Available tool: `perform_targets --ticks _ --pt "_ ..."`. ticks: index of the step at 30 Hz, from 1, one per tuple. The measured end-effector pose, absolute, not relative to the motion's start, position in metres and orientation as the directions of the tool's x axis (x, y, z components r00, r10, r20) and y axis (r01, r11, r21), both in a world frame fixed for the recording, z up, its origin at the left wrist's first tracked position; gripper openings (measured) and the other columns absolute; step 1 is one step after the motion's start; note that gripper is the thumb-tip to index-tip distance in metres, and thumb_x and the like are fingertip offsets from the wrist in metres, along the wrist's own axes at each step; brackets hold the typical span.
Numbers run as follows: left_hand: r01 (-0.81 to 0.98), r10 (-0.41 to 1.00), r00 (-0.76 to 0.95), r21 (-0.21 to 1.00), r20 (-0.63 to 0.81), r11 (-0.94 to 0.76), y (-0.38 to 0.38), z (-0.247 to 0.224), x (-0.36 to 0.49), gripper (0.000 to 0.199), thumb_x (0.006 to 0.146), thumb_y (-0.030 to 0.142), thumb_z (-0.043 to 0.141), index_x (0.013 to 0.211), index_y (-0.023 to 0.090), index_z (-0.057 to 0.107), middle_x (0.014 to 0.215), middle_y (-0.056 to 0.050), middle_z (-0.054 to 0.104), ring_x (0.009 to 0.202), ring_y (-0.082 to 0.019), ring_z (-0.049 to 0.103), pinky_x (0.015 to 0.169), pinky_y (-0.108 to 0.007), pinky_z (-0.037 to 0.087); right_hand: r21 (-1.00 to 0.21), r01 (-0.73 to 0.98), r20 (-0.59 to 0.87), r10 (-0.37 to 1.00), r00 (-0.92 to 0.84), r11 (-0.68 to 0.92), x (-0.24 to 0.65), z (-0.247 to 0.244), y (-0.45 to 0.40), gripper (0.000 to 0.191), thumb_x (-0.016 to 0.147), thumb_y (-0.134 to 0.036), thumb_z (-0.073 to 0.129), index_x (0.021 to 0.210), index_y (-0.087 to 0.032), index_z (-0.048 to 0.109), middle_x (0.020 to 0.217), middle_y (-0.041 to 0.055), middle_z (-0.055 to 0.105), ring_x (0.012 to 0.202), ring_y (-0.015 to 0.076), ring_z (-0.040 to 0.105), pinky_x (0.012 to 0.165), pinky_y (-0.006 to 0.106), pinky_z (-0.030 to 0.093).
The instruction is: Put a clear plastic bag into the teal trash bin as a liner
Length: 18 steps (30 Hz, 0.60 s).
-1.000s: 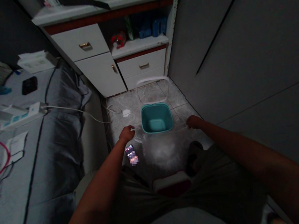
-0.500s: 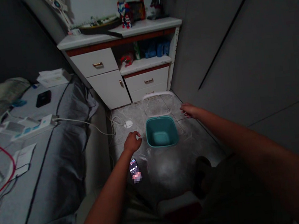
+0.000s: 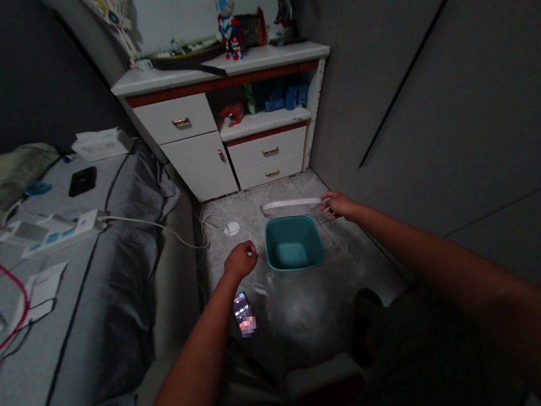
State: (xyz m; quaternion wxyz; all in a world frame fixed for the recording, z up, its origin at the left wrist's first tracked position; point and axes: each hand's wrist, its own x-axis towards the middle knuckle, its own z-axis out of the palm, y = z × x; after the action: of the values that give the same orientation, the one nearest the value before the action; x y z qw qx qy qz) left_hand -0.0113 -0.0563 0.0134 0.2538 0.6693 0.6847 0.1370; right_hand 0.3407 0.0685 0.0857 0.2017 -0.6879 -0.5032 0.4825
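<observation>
A teal plastic bin [image 3: 296, 268] stands on the floor in front of me, its inside bare. Just behind its back rim is a white ring frame [image 3: 290, 204], seen nearly edge-on. My right hand [image 3: 339, 205] has its fingers closed at the frame's right end. Left of the bin, my left hand [image 3: 241, 260] hovers apart from it with fingers curled in a loose pinch. Nothing distinct shows in that pinch. A lit phone [image 3: 243, 310] with a running timer lies on the floor beneath my left forearm.
A white cabinet [image 3: 200, 165] stands behind the bin, with toy figures on top. The bed [image 3: 123, 246] on the left holds a power strip [image 3: 66, 234], cables and a dark phone [image 3: 82, 181]. A grey wardrobe wall [image 3: 444, 98] closes off the right. A white cable runs to the floor.
The white frame has gone from raised, with its opening visible, to nearly edge-on behind the bin. My right hand has moved slightly left to its end. My left hand has barely moved.
</observation>
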Motion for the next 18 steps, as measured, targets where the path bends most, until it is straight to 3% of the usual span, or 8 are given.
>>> perform_targets --ticks 6,9,13,18 --pt "0.870 0.963 0.118 0.493 -0.240 0.016 -0.059 0.009 -0.004 0.015 0.091 0.025 0.058 0.094 0.023 0.073 0.100 -0.005 0.080 0.092 -0.022 0.072 0.079 -0.029 0.050 -0.632 0.717 -0.569 0.805 -0.171 -0.294 0.371 0.044 -0.006 0.035 0.097 -0.009 0.050 0.129 -0.017 0.062 0.109 0.0073 0.074 0.058 0.0075 0.058 0.053 0.018 0.039" --pt "0.862 0.925 0.259 0.499 -0.279 -0.091 -0.065 0.001 0.001 0.019 0.092 0.025 0.057 0.099 0.023 0.074 0.102 -0.005 0.080 0.092 -0.020 0.072 0.080 -0.028 0.050 -0.537 0.841 -0.595 0.737 -0.319 -0.070 0.388 0.026 -0.038 0.026 0.102 -0.017 0.051 0.120 -0.014 0.069 0.104 0.0103 0.076 0.073 0.0134 0.067 0.065 0.021 0.047" --pt "0.892 0.877 0.332 0.419 -0.348 -0.171 -0.073 -0.009 0.009 0.019 0.089 0.027 0.061 0.101 0.023 0.076 0.099 -0.004 0.080 0.090 -0.021 0.072 0.078 -0.028 0.049 -0.287 0.904 -0.525 0.737 -0.426 0.318 0.391 0.015 -0.053 0.026 0.101 -0.023 0.054 0.111 -0.016 0.077 0.119 0.0156 0.078 0.105 0.0252 0.072 0.086 0.030 0.050" --pt "0.903 0.892 0.297 0.403 -0.342 -0.146 -0.074 -0.016 0.014 0.018 0.088 0.031 0.062 0.095 0.023 0.075 0.094 -0.005 0.078 0.086 -0.021 0.069 0.075 -0.028 0.046 -0.217 0.894 -0.500 0.742 -0.447 0.393 0.380 0.006 -0.044 0.037 0.108 -0.033 0.046 0.111 -0.013 0.077 0.121 0.0198 0.077 0.109 0.0298 0.073 0.088 0.033 0.050"
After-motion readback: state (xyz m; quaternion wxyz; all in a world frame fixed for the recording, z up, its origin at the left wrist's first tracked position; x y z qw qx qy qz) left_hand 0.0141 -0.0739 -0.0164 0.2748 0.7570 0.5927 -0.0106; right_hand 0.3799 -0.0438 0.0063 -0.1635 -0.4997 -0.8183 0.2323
